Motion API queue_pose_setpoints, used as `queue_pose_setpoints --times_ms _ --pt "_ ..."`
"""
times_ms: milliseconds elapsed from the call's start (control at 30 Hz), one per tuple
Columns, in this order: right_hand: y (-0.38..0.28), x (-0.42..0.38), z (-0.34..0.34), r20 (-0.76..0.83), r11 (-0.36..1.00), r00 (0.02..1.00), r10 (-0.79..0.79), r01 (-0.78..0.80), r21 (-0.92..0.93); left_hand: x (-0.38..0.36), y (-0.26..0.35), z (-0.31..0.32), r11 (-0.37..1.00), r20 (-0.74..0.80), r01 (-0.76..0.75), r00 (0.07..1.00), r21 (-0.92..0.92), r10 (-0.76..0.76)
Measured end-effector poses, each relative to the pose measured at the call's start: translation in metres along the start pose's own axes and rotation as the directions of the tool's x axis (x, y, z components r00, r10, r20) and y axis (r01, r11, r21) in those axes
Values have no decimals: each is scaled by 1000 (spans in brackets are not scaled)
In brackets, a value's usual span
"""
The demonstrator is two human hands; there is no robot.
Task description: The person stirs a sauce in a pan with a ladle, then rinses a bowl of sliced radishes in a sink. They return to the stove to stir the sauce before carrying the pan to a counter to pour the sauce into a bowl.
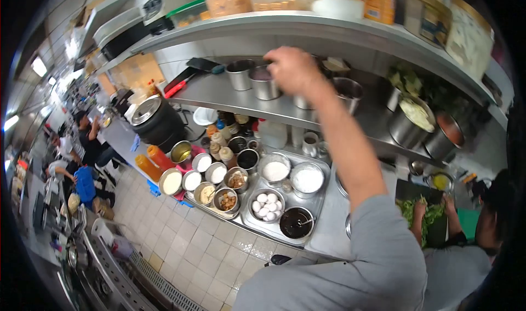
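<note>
An outstretched arm in a grey sleeve crosses the view, and my hand (287, 67) is over the steel shelf (208, 94), at the rim of a metal pot (265, 83). Its fingers are bent and pressed together; what they hold, if anything, is hidden. From the way the arm bends, it looks like my left hand. Another metal pot (240, 74) stands to the left of it, and a third (347, 92) to the right behind the forearm. My other hand does not show.
Below the shelf, a tray (323, 201) holds a bowl of eggs (267, 206), white powders and dark sauce (296, 223). A co-worker's hands (419, 209) handle greens (433, 215) at right. A black soup kettle (159, 126) stands left; other people work farther back.
</note>
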State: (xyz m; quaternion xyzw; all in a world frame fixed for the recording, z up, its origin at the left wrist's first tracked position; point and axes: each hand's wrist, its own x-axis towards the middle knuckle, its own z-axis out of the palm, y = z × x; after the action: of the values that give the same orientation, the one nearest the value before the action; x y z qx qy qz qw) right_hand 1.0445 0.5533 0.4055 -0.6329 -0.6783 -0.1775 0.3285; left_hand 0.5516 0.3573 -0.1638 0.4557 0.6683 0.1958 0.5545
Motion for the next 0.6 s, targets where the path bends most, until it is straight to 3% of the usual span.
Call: queue_pose_setpoints --times_ms 67,133,167,233,267,333,400,467,533,600 --pt "-31 -59 19 -75 974 997 -5 22 224 -1 1 1 1000 14 -20 1000 18 20" --pt "-61 -112 -7 232 833 936 263 -342 434 0 3 1 999 29 -39 999 33 38" --pt "-52 -121 -8 220 834 936 274 -345 431 0 3 1 998 40 -47 998 43 46" --pt "-13 -149 -3 -79 761 804 589 -520 389 -3 -1 -1 997 56 -59 997 57 56" --pt "12 -156 -10 -375 862 782 498 -494 114 -5 -4 -1 996 65 -61 996 64 57" --pt "50 -160 -32 -275 743 720 637 -669 -29 -8 -17 -3 995 84 -62 995 77 56" --pt "54 -171 -41 -423 821 762 491 -567 -68 -9 -39 -11 991 126 -55 991 124 40" --pt "35 -191 -52 -543 955 793 275 -291 59 -9 -65 -20 976 196 -48 981 213 5" --pt "-1 -229 -48 -577 943 752 318 -190 271 -13 -98 -34 943 271 -51 962 328 -42" --pt "-50 -289 -45 -261 781 814 519 -327 532 -16 -134 -49 900 334 -79 939 429 -76"
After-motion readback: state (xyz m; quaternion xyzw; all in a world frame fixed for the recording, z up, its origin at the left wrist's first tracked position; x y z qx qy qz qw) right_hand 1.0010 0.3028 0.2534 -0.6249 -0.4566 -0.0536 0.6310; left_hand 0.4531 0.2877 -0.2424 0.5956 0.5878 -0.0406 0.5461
